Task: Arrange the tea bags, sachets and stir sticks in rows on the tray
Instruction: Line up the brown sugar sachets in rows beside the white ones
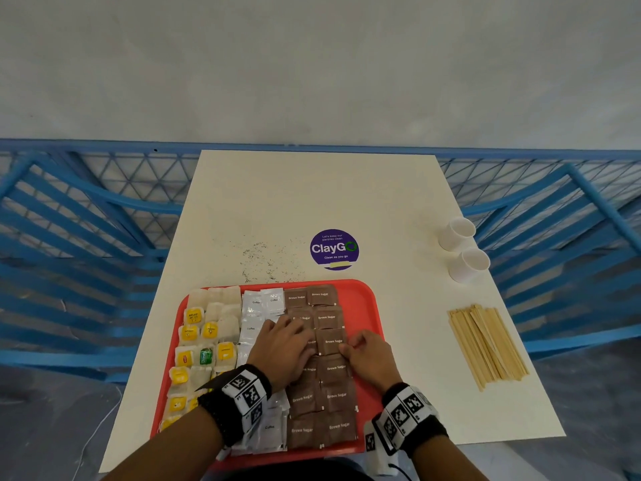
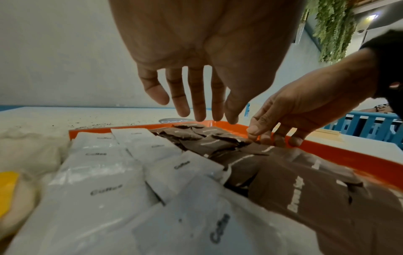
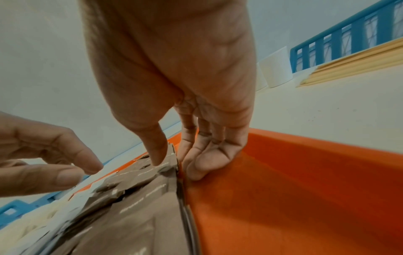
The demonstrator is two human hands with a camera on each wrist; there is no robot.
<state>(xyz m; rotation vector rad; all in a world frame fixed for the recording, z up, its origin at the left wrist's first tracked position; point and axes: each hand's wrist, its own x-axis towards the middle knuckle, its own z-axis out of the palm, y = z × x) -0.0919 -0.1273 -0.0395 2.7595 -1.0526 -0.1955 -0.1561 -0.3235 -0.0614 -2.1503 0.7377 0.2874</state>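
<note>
Head view: we logged our left hand (image 1: 282,345) flat, fingers straight, on the brown sugar sachets (image 1: 329,397) in the red tray (image 1: 367,300); our right hand (image 1: 369,357) pinched a sachet's edge; tea bags (image 1: 208,331) and coffee sachets (image 1: 252,308) lay left of our left hand, stir sticks (image 1: 487,345) on the table (image 1: 312,203) well right of our right hand. Left wrist view: fingers (image 2: 196,96) extended, holding nothing. Right wrist view: thumb (image 3: 152,143) atop a brown sachet, curled fingers (image 3: 202,160) against its edge.

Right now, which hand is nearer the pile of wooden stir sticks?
Right. The right hand sits at the tray's right side, closest to the stir sticks; the left hand rests farther left, over the sachets.
</note>
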